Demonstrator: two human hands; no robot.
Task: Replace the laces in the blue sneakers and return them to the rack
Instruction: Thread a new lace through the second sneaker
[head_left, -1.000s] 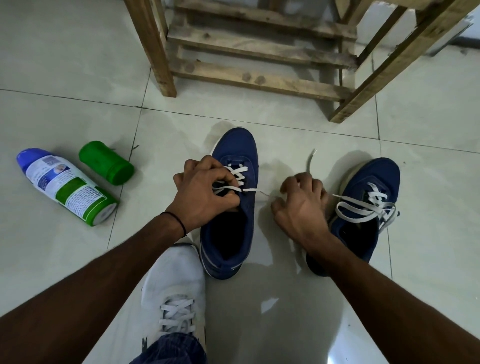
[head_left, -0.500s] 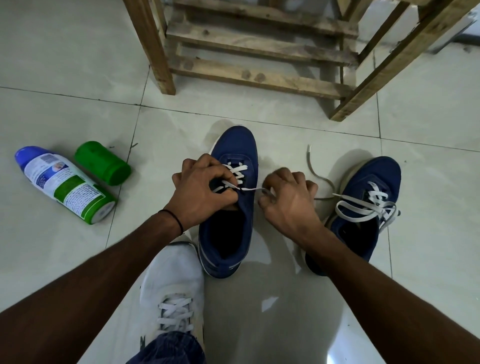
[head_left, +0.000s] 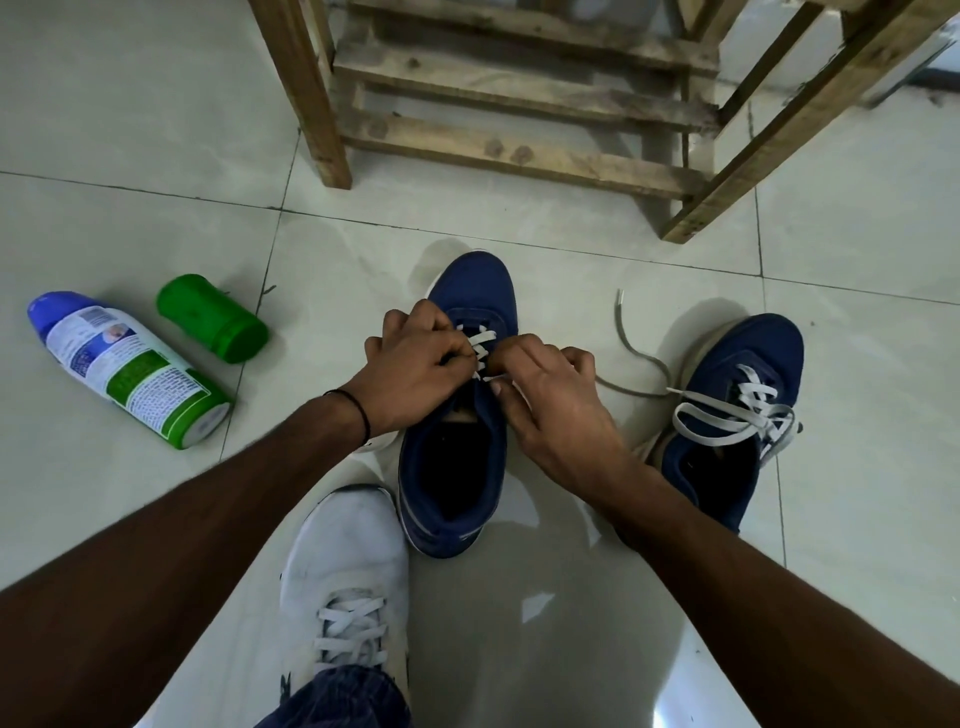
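— What's hard to see?
— How the white lace (head_left: 480, 345) threads: left hand (head_left: 415, 369) and right hand (head_left: 556, 405) both pinch it on the middle blue sneaker (head_left: 457, 467). The wooden rack (head_left: 519, 150) beyond is cut off above.
— Underneath?
— Glossy pale tiles (head_left: 857, 234).

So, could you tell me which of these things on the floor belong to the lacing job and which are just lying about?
In the job: middle sneaker; its lace, pinched by left hand and right hand; right sneaker; rack.
Lying about: spray can; green cap. The white shoe is on the person's foot.
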